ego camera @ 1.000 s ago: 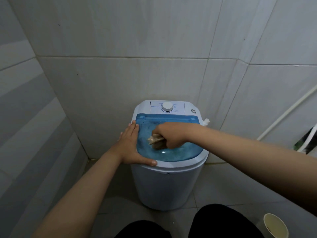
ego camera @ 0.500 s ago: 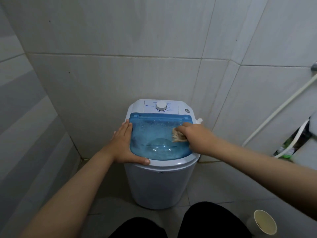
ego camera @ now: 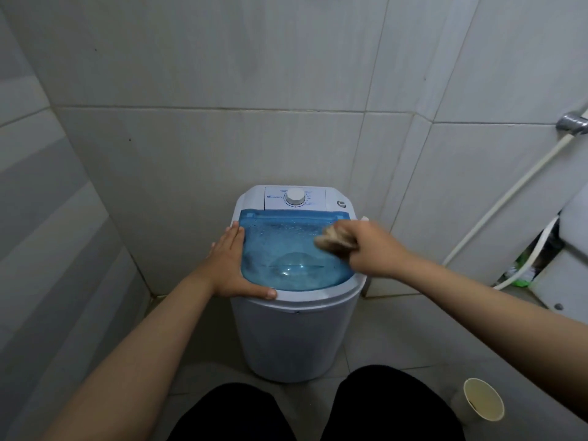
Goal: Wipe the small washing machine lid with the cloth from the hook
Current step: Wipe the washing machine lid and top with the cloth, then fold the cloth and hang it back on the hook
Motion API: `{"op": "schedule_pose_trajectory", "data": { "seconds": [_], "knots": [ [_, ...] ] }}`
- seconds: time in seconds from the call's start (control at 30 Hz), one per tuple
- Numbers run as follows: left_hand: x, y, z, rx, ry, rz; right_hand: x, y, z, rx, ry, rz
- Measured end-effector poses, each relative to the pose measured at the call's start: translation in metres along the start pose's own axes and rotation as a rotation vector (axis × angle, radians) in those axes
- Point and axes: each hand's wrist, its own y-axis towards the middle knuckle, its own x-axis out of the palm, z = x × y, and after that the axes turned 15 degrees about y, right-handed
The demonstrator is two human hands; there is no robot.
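- Washing machine (ego camera: 296, 338), small and white, stands on the tiled floor in a corner, close to the back wall.
- Its lid (ego camera: 286, 259) is blue and see-through, it lies flat and closed on top of the machine; small drops or bubbles show on its far part.
- Behind the lid is a white control panel with a round dial (ego camera: 295, 197) in the middle and a small round button (ego camera: 341, 204) to the right of it.
- The left hand (ego camera: 234, 265) lies flat and spread on the left rim of the machine — fingers point toward the wall, the thumb lies along the front rim. It holds nothing; it only presses on the machine.
- The right hand (ego camera: 372, 249) is closed as a fist, and its grip holds the cloth (ego camera: 332, 238), a beige bunched piece that sticks out to the left of the fingers.
- The cloth touches the lid at its far right part, just beside the right edge. The hand and the cloth look a little blurred.
- A white hose (ego camera: 515, 189) runs slanted along the right wall, up to a metal fitting (ego camera: 572, 124) at the edge of the view.
- A paper cup (ego camera: 483, 401) stands on the floor at the lower right, well apart from the machine — I cannot tell what is inside.
- At the bottom the person's knees in dark trousers (ego camera: 381, 405) are visible, one on each side below the machine.
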Motion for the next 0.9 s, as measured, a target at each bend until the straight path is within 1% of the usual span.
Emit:
{"op": "schedule_pose_trajectory", "data": {
  "seconds": [0.07,0.1,0.17,0.2,0.3,0.4,0.43,0.53,0.57,0.63,0.67,0.7,0.73,0.8,0.83,0.87,0.9],
  "knots": [
    [0.000,0.001,-0.001,0.001,-0.004,0.007,-0.002,0.023,0.003,0.022,-0.121,0.129],
    [0.001,0.001,-0.001,-0.001,-0.005,0.007,0.002,0.033,0.006,0.054,-0.189,0.155],
    [0.002,0.000,-0.001,0.003,-0.009,0.002,0.014,0.049,0.013,0.140,-0.278,0.139],
    [0.003,0.000,-0.001,0.005,-0.012,0.003,0.021,0.056,0.015,0.151,-0.293,0.127],
    [0.002,0.001,-0.001,-0.001,-0.024,0.004,0.038,0.077,0.010,0.090,-0.276,0.108],
    [0.002,0.001,-0.002,-0.006,-0.012,-0.019,0.054,0.085,-0.005,-0.014,-0.252,0.009],
    [0.002,0.001,-0.003,-0.005,-0.002,-0.033,0.058,0.083,-0.012,-0.071,-0.255,-0.052],
    [-0.003,0.005,-0.005,-0.014,0.059,-0.099,0.060,0.076,-0.023,-0.220,-0.232,-0.306],
    [-0.008,0.007,-0.004,-0.018,0.093,-0.114,0.054,0.077,-0.024,-0.230,-0.173,-0.364],
    [-0.019,0.016,-0.001,-0.032,0.126,-0.092,0.039,0.087,-0.023,-0.175,0.007,-0.386],
    [-0.024,0.023,0.001,-0.042,0.092,-0.046,0.032,0.096,-0.020,-0.137,0.116,-0.367],
    [-0.029,0.032,0.004,-0.043,0.010,0.020,0.026,0.104,-0.018,-0.112,0.235,-0.339],
    [-0.033,0.042,0.007,-0.042,-0.119,0.102,0.021,0.112,-0.015,-0.088,0.353,-0.313],
    [-0.043,0.071,0.011,-0.042,-0.482,0.260,0.015,0.134,-0.011,-0.032,0.556,-0.263],
    [-0.051,0.085,0.015,-0.054,-0.629,0.301,0.011,0.145,-0.012,0.001,0.615,-0.231],
    [-0.059,0.094,0.019,-0.082,-0.713,0.323,0.007,0.152,-0.014,0.036,0.652,-0.190],
    [-0.070,0.103,0.021,-0.115,-0.740,0.335,-0.001,0.162,-0.018,0.071,0.678,-0.155]
  ]
}}
